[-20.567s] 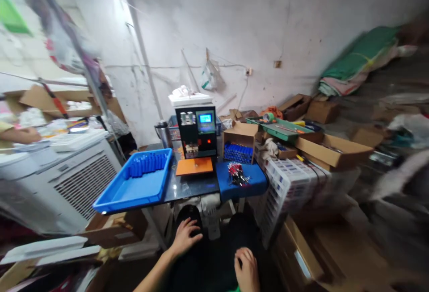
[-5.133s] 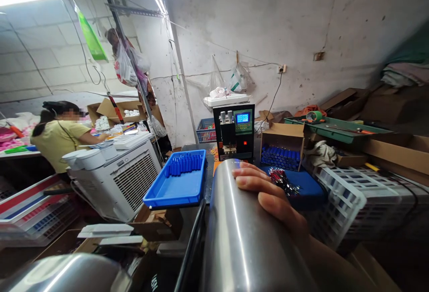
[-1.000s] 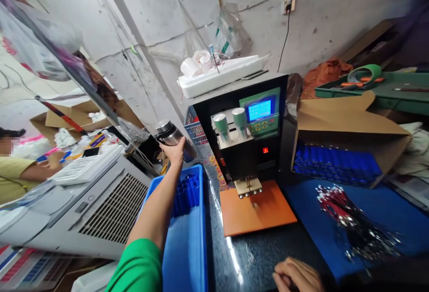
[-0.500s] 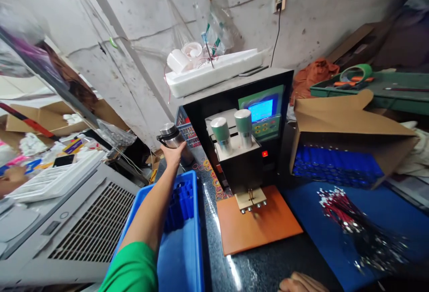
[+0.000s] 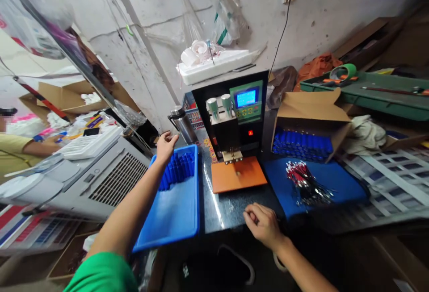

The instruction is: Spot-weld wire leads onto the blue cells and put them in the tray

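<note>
My left hand (image 5: 166,145) is above the far left edge of the blue tray (image 5: 174,214), thumb and fingers apart, holding nothing. Just beyond it a steel vacuum flask (image 5: 185,125) with a dark lid and handle stands on the dark tabletop, apart from the fingers. Inside the tray, several blue cylindrical cells (image 5: 177,167) stand packed at the far end. My right hand (image 5: 263,221) rests near the front edge of the table with its fingers curled in; nothing shows in them. Ahead of it is a black spot-welding machine (image 5: 231,135) with a lit blue screen and an orange board (image 5: 238,176).
On the right, an open cardboard box (image 5: 310,110) holds rows of blue cells. Red and black wire leads (image 5: 306,180) lie on a blue mat (image 5: 350,182). A grey slatted appliance (image 5: 114,176) stands left of the tray. Another person's arm (image 5: 40,148) shows at far left.
My left hand has let go of the vacuum flask and drawn back toward me. My right hand has come further into view at the table's front. The camera view has shifted.
</note>
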Available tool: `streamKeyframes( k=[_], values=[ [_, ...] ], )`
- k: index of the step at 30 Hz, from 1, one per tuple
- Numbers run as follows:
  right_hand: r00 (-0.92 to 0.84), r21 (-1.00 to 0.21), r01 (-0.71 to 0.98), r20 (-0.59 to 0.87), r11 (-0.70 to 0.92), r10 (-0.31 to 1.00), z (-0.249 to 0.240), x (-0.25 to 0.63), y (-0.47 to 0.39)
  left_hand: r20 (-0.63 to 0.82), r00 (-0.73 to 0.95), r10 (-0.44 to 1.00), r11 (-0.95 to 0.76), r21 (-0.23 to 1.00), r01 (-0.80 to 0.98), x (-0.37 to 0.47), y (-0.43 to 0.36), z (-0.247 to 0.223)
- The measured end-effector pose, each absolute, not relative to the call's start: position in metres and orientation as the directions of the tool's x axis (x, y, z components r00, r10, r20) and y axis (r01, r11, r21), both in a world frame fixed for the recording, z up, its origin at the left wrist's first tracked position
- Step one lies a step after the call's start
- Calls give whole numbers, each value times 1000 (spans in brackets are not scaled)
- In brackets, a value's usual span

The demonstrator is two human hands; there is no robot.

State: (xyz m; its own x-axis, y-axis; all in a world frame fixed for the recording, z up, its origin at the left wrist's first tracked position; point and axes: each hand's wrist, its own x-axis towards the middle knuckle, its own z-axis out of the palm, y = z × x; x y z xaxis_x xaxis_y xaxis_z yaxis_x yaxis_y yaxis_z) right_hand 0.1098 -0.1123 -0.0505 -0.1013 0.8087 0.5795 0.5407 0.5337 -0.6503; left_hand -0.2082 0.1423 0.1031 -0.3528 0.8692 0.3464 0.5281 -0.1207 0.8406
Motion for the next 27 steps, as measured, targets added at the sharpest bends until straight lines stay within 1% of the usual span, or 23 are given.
streamKeyframes(
  k=[2, 5, 8, 10, 12, 14, 17, 21, 27],
  values=[
    [-111, -690, 520, 530, 503, 841, -49, 118, -113, 319, -207, 925, -172, 837, 520, -198, 83, 98],
    [-100, -827, 402, 386, 392, 917, -49, 134, -109, 353, -102, 930, -220, 759, 613, -180, -9, 79],
    [-93, -945, 192, 250, 263, 964, -51, 146, -104, 349, -66, 935, -215, 703, 678, -167, -82, 51],
    [-68, -974, 98, 196, 202, 978, -52, 149, -101, 354, -67, 933, -208, 682, 701, -164, -110, 33],
    [-29, -982, 58, 180, 182, 983, -52, 148, -100, 381, -79, 921, -217, 670, 710, -163, -124, 20],
    [8, -982, 54, 180, 180, 984, -54, 144, -99, 419, -106, 902, -234, 679, 696, -163, -128, 14],
    [69, -980, 92, 185, 178, 980, -54, 139, -99, 426, -144, 893, -258, 748, 612, -166, -126, 13],
    [118, -972, 159, 191, 171, 974, -52, 134, -101, 336, -98, 937, -259, 853, 453, -175, -124, 16],
    [112, -959, 212, 217, 190, 970, -49, 134, -103, 222, -22, 975, -202, 919, 340, -182, -123, 18]
  ],
)
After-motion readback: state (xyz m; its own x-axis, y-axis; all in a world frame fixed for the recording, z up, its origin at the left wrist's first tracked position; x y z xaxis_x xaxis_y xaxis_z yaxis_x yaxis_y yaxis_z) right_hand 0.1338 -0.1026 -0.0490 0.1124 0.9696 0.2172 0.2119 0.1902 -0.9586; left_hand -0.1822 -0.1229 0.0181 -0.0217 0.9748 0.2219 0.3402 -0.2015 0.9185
